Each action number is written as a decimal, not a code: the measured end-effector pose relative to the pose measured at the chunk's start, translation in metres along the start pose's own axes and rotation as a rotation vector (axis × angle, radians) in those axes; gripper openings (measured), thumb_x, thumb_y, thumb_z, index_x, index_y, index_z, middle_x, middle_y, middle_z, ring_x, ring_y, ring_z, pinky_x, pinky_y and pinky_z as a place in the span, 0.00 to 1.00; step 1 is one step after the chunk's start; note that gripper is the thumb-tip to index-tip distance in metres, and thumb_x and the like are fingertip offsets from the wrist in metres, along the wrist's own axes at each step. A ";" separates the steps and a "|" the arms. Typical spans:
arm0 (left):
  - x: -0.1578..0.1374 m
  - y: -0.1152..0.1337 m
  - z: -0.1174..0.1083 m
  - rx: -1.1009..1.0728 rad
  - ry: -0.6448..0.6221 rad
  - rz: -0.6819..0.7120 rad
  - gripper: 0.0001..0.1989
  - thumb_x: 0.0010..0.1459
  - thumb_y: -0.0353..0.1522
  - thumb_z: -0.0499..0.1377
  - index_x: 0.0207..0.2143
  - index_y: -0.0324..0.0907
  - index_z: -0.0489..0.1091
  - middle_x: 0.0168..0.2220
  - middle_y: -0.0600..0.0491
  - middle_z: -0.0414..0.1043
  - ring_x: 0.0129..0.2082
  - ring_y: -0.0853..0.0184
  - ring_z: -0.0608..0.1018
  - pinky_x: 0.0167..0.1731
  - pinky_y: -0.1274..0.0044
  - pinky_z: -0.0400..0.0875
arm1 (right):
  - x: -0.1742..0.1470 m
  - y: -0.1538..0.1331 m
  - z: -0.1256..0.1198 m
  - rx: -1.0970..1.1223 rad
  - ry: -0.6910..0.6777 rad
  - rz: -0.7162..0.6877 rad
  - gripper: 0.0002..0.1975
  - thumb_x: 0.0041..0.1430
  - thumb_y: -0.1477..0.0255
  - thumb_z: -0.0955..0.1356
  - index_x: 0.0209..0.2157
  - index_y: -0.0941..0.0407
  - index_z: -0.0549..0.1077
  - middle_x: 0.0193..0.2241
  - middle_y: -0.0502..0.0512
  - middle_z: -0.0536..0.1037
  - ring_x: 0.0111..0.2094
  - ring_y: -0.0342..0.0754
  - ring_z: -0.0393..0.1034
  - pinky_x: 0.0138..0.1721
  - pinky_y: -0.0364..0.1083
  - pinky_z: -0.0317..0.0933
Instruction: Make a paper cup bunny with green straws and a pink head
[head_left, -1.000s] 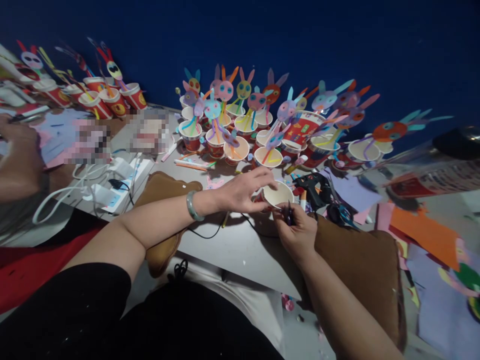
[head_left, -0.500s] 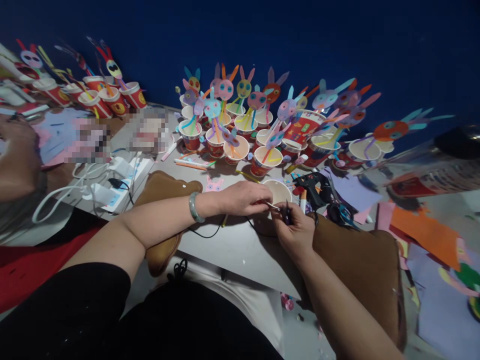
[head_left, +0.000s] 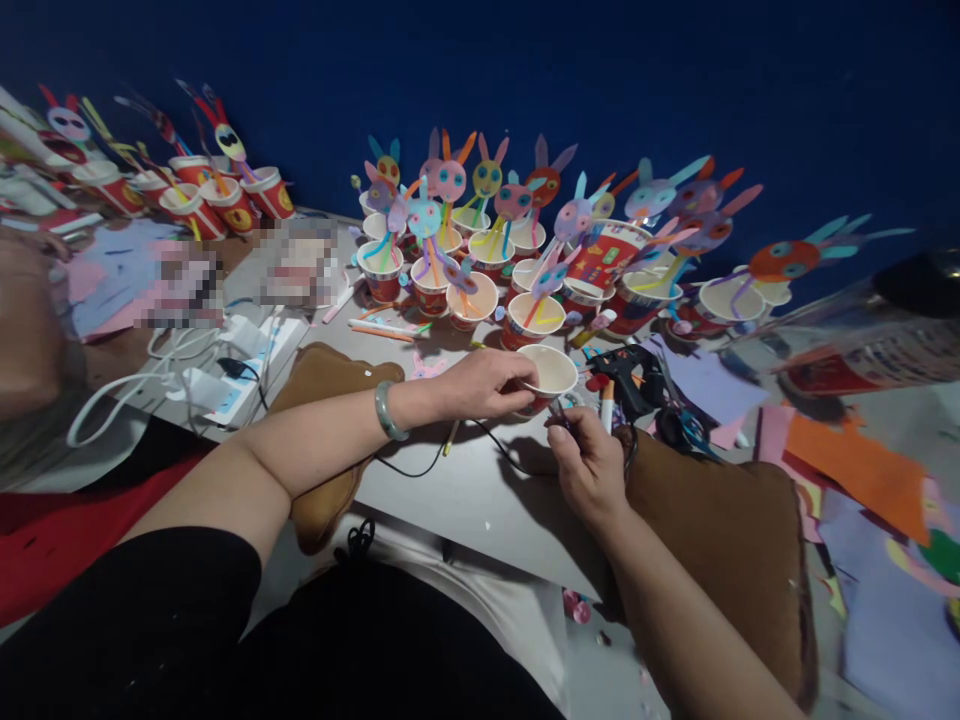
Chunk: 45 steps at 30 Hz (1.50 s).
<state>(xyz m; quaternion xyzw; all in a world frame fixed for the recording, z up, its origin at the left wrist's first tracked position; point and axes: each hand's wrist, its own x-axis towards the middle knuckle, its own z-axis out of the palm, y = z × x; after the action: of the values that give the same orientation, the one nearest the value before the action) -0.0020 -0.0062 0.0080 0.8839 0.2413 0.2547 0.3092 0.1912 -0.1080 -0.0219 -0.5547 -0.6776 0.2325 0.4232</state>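
My left hand (head_left: pixel 491 385), with a jade-coloured bangle on the wrist, is at the left side of a paper cup (head_left: pixel 556 372). Its fingers lap over the cup's near-left rim and the thumb lies in front, closed on the cup wall. The cup is upright or slightly tilted, its white inside showing. In my right hand (head_left: pixel 592 460) is a pair of small dark-handled scissors (head_left: pixel 564 418), just in front of the cup; the fist hides most of them. Behind the left forearm lies a pink rabbit-face cutout (head_left: pixel 427 366), partly covered.
Several red cups (head_left: pixel 536 320) with paper rabbits on straws stand behind. A black glue gun (head_left: pixel 634 375) lies right of the cup, its cable crossing the table. Brown cushions (head_left: pixel 720 540) lie under both arms. A power strip (head_left: pixel 240 385) and a co-worker's arm (head_left: pixel 30 320) are at left.
My left hand has parted from the scissors and moved onto the cup, which has shifted slightly up and left. My right hand has lowered slightly with the scissors.
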 end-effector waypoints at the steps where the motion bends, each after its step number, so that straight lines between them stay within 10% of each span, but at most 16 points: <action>1: 0.000 0.000 0.000 0.004 0.003 0.000 0.07 0.60 0.32 0.57 0.34 0.38 0.73 0.34 0.49 0.77 0.32 0.69 0.74 0.34 0.78 0.63 | 0.000 0.000 0.001 0.001 -0.026 0.013 0.16 0.66 0.56 0.63 0.32 0.53 0.68 0.20 0.45 0.65 0.21 0.42 0.59 0.23 0.42 0.56; 45: -0.009 0.009 0.008 0.332 0.080 -0.010 0.12 0.68 0.37 0.49 0.36 0.40 0.67 0.30 0.51 0.76 0.28 0.68 0.76 0.29 0.76 0.61 | 0.005 0.001 0.010 0.313 -0.134 0.263 0.23 0.64 0.50 0.64 0.25 0.52 0.62 0.17 0.44 0.61 0.19 0.41 0.52 0.22 0.44 0.49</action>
<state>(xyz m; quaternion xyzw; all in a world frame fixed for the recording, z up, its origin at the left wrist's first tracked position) -0.0013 -0.0209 0.0056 0.9108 0.2964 0.2447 0.1504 0.1832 -0.1016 -0.0268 -0.5493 -0.5816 0.4246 0.4239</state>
